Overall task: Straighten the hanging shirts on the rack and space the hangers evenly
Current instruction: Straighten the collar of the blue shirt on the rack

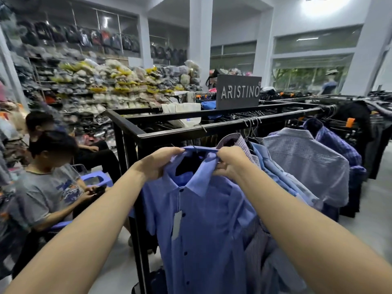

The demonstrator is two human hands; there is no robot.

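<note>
A blue button-up shirt [201, 219] hangs at the near end of the black metal rack [191, 129], its hanger hook up on the rail. My left hand [158, 164] pinches the left side of its collar. My right hand [230, 163] grips the right side of the same collar. Behind it hang several more shirts, packed close: a lilac striped one [237, 141], light blue ones [273, 166], a pale checked one [305, 158] and a dark blue plaid one [337, 143]. Their hanger hooks [251, 122] bunch together on the rail.
Two people sit on stools at the left, the nearer one [48, 187] holding a phone close to the rack's corner post. A grey ARISTINO sign [238, 92] stands on the rack top. Bagged clothes [106, 85] pile against the back wall. Dark garments [360, 128] hang on the right.
</note>
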